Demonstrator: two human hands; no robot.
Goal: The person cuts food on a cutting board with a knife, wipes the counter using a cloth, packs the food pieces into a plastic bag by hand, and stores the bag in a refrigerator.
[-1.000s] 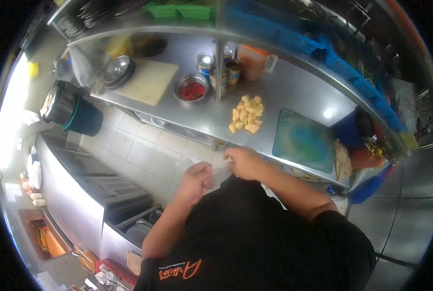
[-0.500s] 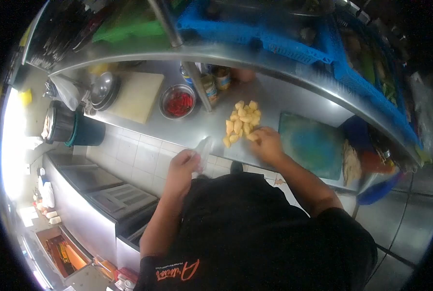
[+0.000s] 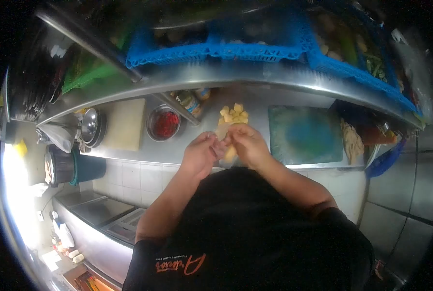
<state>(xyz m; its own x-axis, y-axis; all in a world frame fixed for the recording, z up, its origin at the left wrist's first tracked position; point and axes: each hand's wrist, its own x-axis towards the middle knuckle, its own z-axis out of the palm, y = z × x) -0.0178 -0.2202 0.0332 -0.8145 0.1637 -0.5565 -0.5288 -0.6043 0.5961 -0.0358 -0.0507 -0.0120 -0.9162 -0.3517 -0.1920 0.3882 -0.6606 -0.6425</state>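
My left hand (image 3: 201,154) is closed on a thin clear plastic bag (image 3: 222,131), just in front of the counter's edge. My right hand (image 3: 248,145) meets it there, fingers pinched at the bag's edge. Whether a chunk is also between those fingers is hidden. Behind the hands, pale yellow peeled chunks (image 3: 235,114) lie heaped on the steel counter (image 3: 258,104), partly covered by the hands. Some yellow shows low between the hands, but I cannot tell if it is inside the bag.
A metal bowl of red pieces (image 3: 163,123) stands left of the chunks, beside a white cutting board (image 3: 122,125). A green cutting board (image 3: 304,135) lies to the right. Jars (image 3: 187,101) stand behind a shelf post. Blue crates (image 3: 258,51) fill the overhead shelf (image 3: 216,75).
My right hand has left the chunks and moved left to the bag. My left hand has come right, so both hands now meet. The camera view has shifted.
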